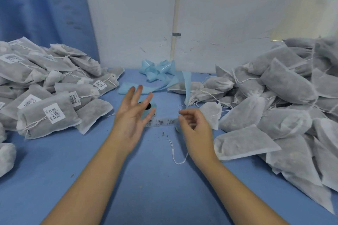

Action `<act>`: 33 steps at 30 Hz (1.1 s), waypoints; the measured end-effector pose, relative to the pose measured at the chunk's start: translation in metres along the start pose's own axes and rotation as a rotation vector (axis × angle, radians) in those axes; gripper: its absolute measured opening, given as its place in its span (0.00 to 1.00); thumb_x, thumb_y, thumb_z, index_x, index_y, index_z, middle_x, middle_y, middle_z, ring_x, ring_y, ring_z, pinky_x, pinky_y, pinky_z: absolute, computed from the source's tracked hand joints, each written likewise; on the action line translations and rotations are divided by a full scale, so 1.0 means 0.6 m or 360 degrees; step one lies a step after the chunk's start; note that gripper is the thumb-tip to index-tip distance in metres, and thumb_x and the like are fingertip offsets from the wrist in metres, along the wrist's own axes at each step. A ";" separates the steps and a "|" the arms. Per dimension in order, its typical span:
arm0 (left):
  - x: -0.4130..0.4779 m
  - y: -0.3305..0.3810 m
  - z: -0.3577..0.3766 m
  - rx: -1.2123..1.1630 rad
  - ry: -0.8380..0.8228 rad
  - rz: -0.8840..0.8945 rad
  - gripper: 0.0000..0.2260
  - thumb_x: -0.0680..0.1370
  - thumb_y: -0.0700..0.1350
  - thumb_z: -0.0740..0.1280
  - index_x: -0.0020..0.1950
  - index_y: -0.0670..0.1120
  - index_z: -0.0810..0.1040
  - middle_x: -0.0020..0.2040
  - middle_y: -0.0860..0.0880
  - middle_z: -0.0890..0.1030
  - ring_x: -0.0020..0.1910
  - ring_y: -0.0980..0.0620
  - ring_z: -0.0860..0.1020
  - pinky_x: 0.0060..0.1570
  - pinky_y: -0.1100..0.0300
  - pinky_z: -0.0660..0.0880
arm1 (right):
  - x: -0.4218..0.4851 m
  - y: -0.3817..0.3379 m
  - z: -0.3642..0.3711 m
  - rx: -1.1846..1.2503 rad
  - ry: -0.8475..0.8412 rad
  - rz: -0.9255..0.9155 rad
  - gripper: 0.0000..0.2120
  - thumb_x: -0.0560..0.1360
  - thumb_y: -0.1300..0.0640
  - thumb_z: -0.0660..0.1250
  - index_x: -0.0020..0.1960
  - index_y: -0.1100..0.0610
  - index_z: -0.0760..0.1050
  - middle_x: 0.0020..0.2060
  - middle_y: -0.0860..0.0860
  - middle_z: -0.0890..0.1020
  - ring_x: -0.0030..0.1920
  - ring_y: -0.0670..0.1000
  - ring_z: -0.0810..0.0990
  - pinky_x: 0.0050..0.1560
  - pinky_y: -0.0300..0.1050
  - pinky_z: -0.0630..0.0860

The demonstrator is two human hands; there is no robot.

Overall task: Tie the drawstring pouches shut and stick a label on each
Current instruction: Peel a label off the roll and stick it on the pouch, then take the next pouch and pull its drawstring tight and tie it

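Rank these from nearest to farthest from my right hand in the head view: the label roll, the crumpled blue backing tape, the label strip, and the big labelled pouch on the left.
1. label strip, held at the right hand's fingertips.
2. label roll, just beyond the strip, centre-left.
3. blue backing tape, at the back by the wall.
4. labelled pouch, far left.

White barcode labels (54, 113) sit on the pouches (36, 124) heaped at the left edge of the surface (150, 179), their small print too blurred to read. The label strip (164, 122) mid-surface shows barcodes, equally illegible.
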State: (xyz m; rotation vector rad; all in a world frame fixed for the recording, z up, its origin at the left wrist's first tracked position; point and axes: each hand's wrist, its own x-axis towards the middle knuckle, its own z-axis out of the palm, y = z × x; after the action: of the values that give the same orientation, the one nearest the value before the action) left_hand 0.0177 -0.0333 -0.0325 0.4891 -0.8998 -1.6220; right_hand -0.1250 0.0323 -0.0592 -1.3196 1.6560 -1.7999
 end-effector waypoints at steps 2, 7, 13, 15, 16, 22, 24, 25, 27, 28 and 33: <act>-0.004 -0.006 0.007 0.0134 -0.0070 -0.0043 0.20 0.78 0.36 0.62 0.69 0.50 0.69 0.64 0.58 0.77 0.57 0.55 0.80 0.48 0.61 0.77 | 0.002 -0.001 -0.009 -0.0579 0.0100 -0.0389 0.12 0.72 0.68 0.65 0.51 0.54 0.78 0.45 0.46 0.79 0.47 0.45 0.75 0.50 0.36 0.69; -0.017 -0.024 0.021 0.0521 -0.0168 -0.0131 0.11 0.79 0.37 0.62 0.58 0.48 0.76 0.53 0.53 0.84 0.45 0.54 0.83 0.42 0.65 0.74 | 0.011 0.008 -0.026 -0.1380 0.0139 -0.0505 0.24 0.63 0.70 0.66 0.58 0.57 0.78 0.60 0.51 0.78 0.64 0.57 0.72 0.67 0.54 0.62; -0.025 -0.045 0.024 0.0788 -0.0223 -0.0213 0.10 0.79 0.36 0.61 0.54 0.48 0.78 0.48 0.53 0.85 0.39 0.57 0.82 0.39 0.66 0.74 | 0.024 0.036 -0.037 -0.1436 -0.0106 -0.0078 0.28 0.72 0.71 0.56 0.71 0.56 0.67 0.73 0.50 0.64 0.73 0.54 0.57 0.70 0.45 0.56; -0.027 -0.053 0.024 0.0874 -0.0239 -0.0261 0.10 0.79 0.36 0.61 0.52 0.48 0.79 0.47 0.52 0.85 0.40 0.57 0.82 0.40 0.65 0.75 | 0.025 0.035 -0.038 -0.1291 -0.0068 -0.0080 0.28 0.71 0.74 0.55 0.69 0.60 0.71 0.71 0.53 0.68 0.71 0.55 0.61 0.68 0.39 0.54; -0.028 -0.056 0.025 0.0916 -0.0237 -0.0272 0.10 0.79 0.35 0.61 0.52 0.48 0.79 0.48 0.51 0.85 0.41 0.58 0.82 0.40 0.65 0.75 | 0.027 0.034 -0.039 -0.1228 -0.0030 -0.0073 0.28 0.70 0.75 0.55 0.67 0.61 0.73 0.70 0.54 0.70 0.71 0.56 0.63 0.67 0.36 0.54; -0.024 -0.071 0.023 0.0926 -0.0131 -0.0220 0.14 0.78 0.32 0.61 0.58 0.48 0.75 0.55 0.54 0.79 0.57 0.55 0.76 0.46 0.66 0.77 | 0.031 0.030 -0.043 -0.0839 0.0156 0.0023 0.22 0.72 0.75 0.57 0.60 0.63 0.78 0.63 0.55 0.78 0.66 0.54 0.73 0.65 0.34 0.60; -0.024 -0.072 0.023 0.0909 -0.0145 -0.0208 0.17 0.78 0.30 0.59 0.60 0.49 0.74 0.56 0.55 0.77 0.58 0.57 0.75 0.46 0.67 0.77 | 0.028 0.026 -0.040 -0.0719 0.0180 0.0020 0.18 0.74 0.71 0.60 0.60 0.61 0.79 0.61 0.53 0.80 0.64 0.53 0.74 0.66 0.36 0.64; -0.024 -0.072 0.023 0.0912 -0.0155 -0.0204 0.18 0.78 0.30 0.59 0.60 0.49 0.73 0.57 0.55 0.77 0.58 0.57 0.75 0.46 0.68 0.77 | 0.026 0.023 -0.038 -0.0667 0.0217 0.0001 0.16 0.75 0.69 0.62 0.60 0.59 0.79 0.59 0.51 0.81 0.62 0.52 0.75 0.64 0.36 0.65; -0.026 -0.073 0.022 0.0961 -0.0177 -0.0174 0.18 0.78 0.30 0.59 0.61 0.49 0.73 0.60 0.54 0.76 0.57 0.57 0.76 0.44 0.68 0.77 | 0.021 0.016 -0.034 -0.0540 0.0308 -0.0047 0.13 0.76 0.65 0.64 0.57 0.57 0.81 0.52 0.45 0.81 0.59 0.49 0.76 0.58 0.32 0.66; -0.028 -0.073 0.020 0.1025 -0.0196 -0.0135 0.19 0.78 0.30 0.60 0.63 0.49 0.72 0.61 0.53 0.76 0.55 0.58 0.77 0.44 0.67 0.77 | 0.018 0.011 -0.032 -0.0462 0.0342 -0.0068 0.11 0.76 0.64 0.65 0.55 0.55 0.81 0.49 0.42 0.80 0.57 0.48 0.76 0.56 0.29 0.66; -0.034 -0.078 0.019 0.1176 -0.0359 0.0093 0.26 0.75 0.34 0.68 0.68 0.56 0.68 0.62 0.65 0.73 0.37 0.62 0.78 0.43 0.67 0.75 | 0.005 -0.005 -0.022 -0.0063 0.0299 -0.0109 0.12 0.74 0.64 0.67 0.43 0.46 0.80 0.44 0.43 0.83 0.50 0.45 0.80 0.52 0.34 0.73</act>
State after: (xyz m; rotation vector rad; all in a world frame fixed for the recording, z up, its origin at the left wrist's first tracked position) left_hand -0.0152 -0.0086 -0.0646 0.7794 -1.6792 -1.2679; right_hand -0.1360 0.0380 -0.0535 -1.2712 1.7704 -1.9948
